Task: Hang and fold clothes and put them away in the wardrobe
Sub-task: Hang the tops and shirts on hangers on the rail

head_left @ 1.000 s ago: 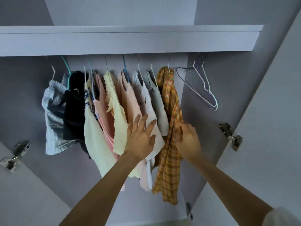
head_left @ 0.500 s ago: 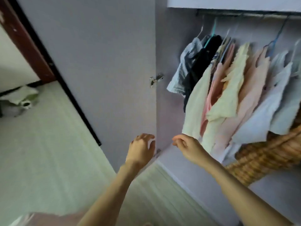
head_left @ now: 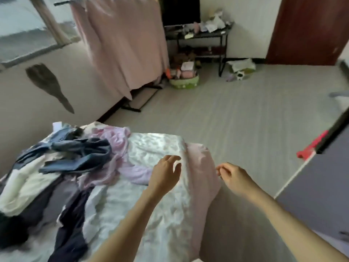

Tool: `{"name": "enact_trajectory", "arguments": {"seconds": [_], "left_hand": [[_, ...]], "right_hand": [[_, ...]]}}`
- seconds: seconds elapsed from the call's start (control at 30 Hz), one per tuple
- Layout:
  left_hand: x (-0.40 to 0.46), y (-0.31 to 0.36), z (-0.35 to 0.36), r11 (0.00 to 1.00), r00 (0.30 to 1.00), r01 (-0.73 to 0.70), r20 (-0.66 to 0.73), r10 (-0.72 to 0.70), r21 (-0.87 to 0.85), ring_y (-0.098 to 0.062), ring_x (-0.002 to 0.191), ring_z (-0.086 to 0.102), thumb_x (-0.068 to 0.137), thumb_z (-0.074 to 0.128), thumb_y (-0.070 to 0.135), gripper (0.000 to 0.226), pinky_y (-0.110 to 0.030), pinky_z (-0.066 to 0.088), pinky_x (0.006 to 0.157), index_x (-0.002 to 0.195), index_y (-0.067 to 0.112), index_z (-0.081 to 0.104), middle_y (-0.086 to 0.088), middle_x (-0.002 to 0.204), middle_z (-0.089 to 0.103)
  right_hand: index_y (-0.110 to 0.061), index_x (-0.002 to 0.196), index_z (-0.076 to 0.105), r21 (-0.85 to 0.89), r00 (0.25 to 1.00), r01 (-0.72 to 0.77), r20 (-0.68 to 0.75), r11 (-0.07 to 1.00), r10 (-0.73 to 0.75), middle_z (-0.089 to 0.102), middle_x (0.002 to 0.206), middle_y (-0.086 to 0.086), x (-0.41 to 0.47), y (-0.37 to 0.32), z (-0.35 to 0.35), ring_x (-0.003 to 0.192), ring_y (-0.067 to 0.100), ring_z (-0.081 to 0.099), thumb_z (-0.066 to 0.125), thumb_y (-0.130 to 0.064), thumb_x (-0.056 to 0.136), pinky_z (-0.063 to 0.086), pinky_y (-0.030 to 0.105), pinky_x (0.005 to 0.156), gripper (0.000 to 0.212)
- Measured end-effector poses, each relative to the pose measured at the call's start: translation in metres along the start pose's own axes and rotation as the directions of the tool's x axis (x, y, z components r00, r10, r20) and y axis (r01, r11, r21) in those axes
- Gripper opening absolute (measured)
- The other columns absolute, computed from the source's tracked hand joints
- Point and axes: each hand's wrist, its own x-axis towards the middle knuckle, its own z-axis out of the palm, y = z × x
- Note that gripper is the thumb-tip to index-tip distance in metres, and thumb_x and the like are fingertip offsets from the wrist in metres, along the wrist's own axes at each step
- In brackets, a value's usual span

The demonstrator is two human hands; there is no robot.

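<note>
Where the bed's pale, shiny floral cover [head_left: 151,208] runs toward the lower left, a loose heap of unfolded clothes lies well to the left of the fingers: a cream-white garment [head_left: 24,186], crumpled dark blue denim pieces [head_left: 79,152], a long dark navy garment [head_left: 69,231] trailing to the bottom edge, and a lilac-pink garment [head_left: 120,163] whose hem reaches nearly to the left hand. The left hand [head_left: 165,173] hovers above the cover with fingers spread and relaxed, holding nothing. Just right of it a pale pink sheet [head_left: 200,176] drapes down the bed's side. The right hand [head_left: 234,178] hangs beside that sheet over the floor, fingers loosely curled; whether thumb and forefinger pinch anything is too blurred to tell.

Beyond the fingers stretches a pale grey plank floor [head_left: 226,114]. Far to the left a pink curtain [head_left: 122,40] hangs under a window, with a dark smear [head_left: 47,82] on the cream wall. Straight ahead stands a black metal table [head_left: 204,35] piled with clutter, a green basket [head_left: 186,82] at its foot. A dark red-brown door [head_left: 309,29] closes the far right corner, and a grey wardrobe panel [head_left: 317,178] cuts in at the right edge, with a red object [head_left: 311,144] beside it that cannot be identified. Motion blur softens everything.
</note>
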Motion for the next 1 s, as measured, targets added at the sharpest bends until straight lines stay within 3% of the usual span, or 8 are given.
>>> {"name": "enact_trajectory", "arguments": {"seconds": [0.2, 0.33, 0.47, 0.6, 0.77, 0.83, 0.9, 1.0], "left_hand": [[-0.041, -0.140, -0.041, 0.954, 0.949, 0.294, -0.106, -0.298, -0.056, -0.023, 0.112, 0.055, 0.094, 0.050, 0.017, 0.029, -0.027, 0.038, 0.090, 0.121, 0.010, 0.059, -0.006, 0.123, 0.058], [-0.047, -0.239, -0.049, 0.863, 0.862, 0.492, -0.073, -0.501, -0.115, -0.018, 0.120, 0.049, 0.095, 0.046, 0.018, 0.034, -0.026, 0.036, 0.096, 0.128, 0.012, 0.052, -0.003, 0.130, 0.053], [-0.045, -0.337, -0.024, 0.739, 0.751, 0.652, 0.010, -0.661, -0.169, -0.022, 0.124, 0.046, 0.084, 0.028, 0.035, 0.056, -0.035, 0.043, 0.097, 0.136, 0.021, 0.043, -0.002, 0.136, 0.049], [-0.060, -0.399, 0.003, 0.547, 0.556, 0.828, 0.049, -0.830, -0.120, -0.030, 0.128, 0.034, 0.092, 0.043, 0.023, 0.051, -0.043, 0.038, 0.097, 0.141, 0.017, 0.030, -0.005, 0.142, 0.035], [-0.084, -0.472, 0.050, 0.288, 0.277, 0.957, 0.205, -0.939, 0.028, -0.033, 0.143, -0.005, 0.087, 0.056, 0.050, 0.090, -0.055, 0.013, 0.112, 0.148, 0.028, -0.006, -0.008, 0.157, -0.006], [-0.098, -0.488, 0.070, 0.214, 0.189, 0.974, 0.263, -0.946, 0.071, -0.035, 0.143, -0.001, 0.085, 0.055, 0.056, 0.095, -0.057, 0.012, 0.110, 0.148, 0.029, -0.009, -0.010, 0.157, -0.002], [-0.105, -0.495, 0.081, 0.236, 0.218, 0.970, 0.217, -0.952, 0.060, -0.036, 0.132, 0.029, 0.091, 0.050, 0.044, 0.072, -0.052, 0.030, 0.104, 0.146, 0.021, 0.012, -0.014, 0.146, 0.029], [-0.096, -0.490, 0.075, 0.392, 0.394, 0.919, 0.045, -0.918, -0.053, -0.034, 0.088, 0.055, 0.093, 0.036, 0.013, 0.015, -0.042, 0.045, 0.073, 0.104, 0.008, 0.045, -0.013, 0.101, 0.061]], "right_hand": [[-0.032, 0.091, 0.057, -0.057, 0.945, 0.154, 0.301, 0.986, -0.130, 0.063, 0.093, -0.005, 0.058, -0.094, 0.123, 0.091, 0.016, 0.060, 0.041, -0.017, 0.095, 0.048, 0.032, 0.086, 0.022], [-0.018, 0.110, 0.063, -0.135, 0.876, 0.252, 0.452, 0.958, -0.167, 0.062, 0.104, -0.002, 0.095, -0.136, 0.203, 0.095, 0.017, 0.058, 0.041, -0.015, 0.095, 0.038, 0.021, 0.077, 0.027], [-0.020, 0.115, 0.061, -0.190, 0.849, 0.247, 0.515, 0.950, -0.118, 0.060, 0.097, -0.004, 0.136, -0.153, 0.264, 0.096, 0.017, 0.058, 0.040, -0.019, 0.096, 0.043, 0.025, 0.082, 0.028], [-0.017, 0.115, 0.059, -0.204, 0.816, 0.234, 0.573, 0.951, -0.078, 0.061, 0.093, -0.006, 0.168, -0.151, 0.330, 0.092, 0.019, 0.062, 0.039, -0.016, 0.095, 0.048, 0.032, 0.086, 0.028], [-0.018, 0.119, 0.054, -0.197, 0.750, 0.216, 0.660, 0.956, -0.034, 0.060, 0.097, -0.007, 0.190, -0.136, 0.409, 0.089, 0.018, 0.061, 0.036, -0.017, 0.097, 0.048, 0.032, 0.079, 0.029], [-0.018, 0.121, 0.052, -0.202, 0.719, 0.198, 0.695, 0.959, -0.002, 0.059, 0.100, -0.006, 0.191, -0.129, 0.430, 0.088, 0.017, 0.062, 0.034, -0.018, 0.098, 0.049, 0.031, 0.076, 0.030], [-0.017, 0.123, 0.051, -0.209, 0.688, 0.166, 0.725, 0.964, 0.038, 0.058, 0.103, -0.005, 0.189, -0.122, 0.441, 0.087, 0.018, 0.063, 0.033, -0.018, 0.099, 0.050, 0.032, 0.079, 0.030], [-0.016, 0.121, 0.052, -0.223, 0.678, 0.113, 0.729, 0.968, 0.089, 0.059, 0.103, -0.003, 0.187, -0.112, 0.445, 0.084, 0.020, 0.064, 0.033, -0.017, 0.099, 0.051, 0.033, 0.078, 0.030]]}}
